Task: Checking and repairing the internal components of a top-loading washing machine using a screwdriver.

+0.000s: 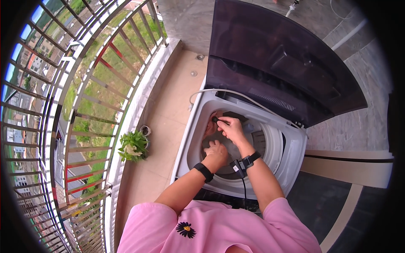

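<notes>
- Head view: a small black piece (215,119) is pinched by the thumb and fingers of the right hand (230,127), over the far left part of the washer (188,145) opening.
- The left hand (216,152) is held nearer the body, above the tub (274,147), fingers bent; whether anything is gripped cannot be told.
- Behind, the dark lid (261,55) is raised.
- Both wrists are banded in black.
- To the left, a plant (133,145) is seen.

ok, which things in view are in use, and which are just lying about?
In use:
- right hand, pinching a small black object, kind unclear
- left hand, inside the tub
- washer, lid raised

Just around:
- plant
- floor drain
</notes>
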{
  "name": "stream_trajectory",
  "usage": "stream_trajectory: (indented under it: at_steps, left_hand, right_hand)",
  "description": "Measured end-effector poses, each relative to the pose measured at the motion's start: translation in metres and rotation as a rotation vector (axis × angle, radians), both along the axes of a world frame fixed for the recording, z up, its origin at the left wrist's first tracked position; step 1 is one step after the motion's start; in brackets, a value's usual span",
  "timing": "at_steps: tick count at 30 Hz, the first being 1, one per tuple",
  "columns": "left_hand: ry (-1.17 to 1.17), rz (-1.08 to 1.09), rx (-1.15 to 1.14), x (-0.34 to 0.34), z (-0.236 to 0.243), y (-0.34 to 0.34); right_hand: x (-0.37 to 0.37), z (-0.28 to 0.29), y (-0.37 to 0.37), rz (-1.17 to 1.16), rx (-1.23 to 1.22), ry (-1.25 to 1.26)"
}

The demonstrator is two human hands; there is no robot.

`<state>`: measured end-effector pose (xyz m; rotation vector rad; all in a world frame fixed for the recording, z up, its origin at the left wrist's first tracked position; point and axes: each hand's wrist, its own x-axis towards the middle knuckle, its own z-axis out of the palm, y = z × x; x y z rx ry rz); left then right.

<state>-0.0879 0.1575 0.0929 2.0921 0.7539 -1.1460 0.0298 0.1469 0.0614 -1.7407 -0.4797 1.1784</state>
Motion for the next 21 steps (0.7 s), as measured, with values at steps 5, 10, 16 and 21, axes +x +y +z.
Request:
stream_trajectory:
  at_steps: [5,10,16,21]
  left_hand:
    - [-0.459,0.064,0.543,-0.008,-0.018,0.0]
    - [-0.451,0.075,0.581,-0.01,-0.017,-0.002]
    - [-0.421,0.11,0.565,-0.009,-0.023,0.001]
    - [-0.359,0.028,0.384,-0.004,-0.012,0.005]
  right_hand:
    - [-0.012,-0.021,-0.002,-0.087,0.148,-0.277]
    - [-0.012,-0.015,0.003,-0.033,0.197,-0.685]
    - [-0.009,0.033,-0.032,0.092,0.227,-0.815]
    - [-0.02,0.017,-0.013,0.178,0.149,-1.074]
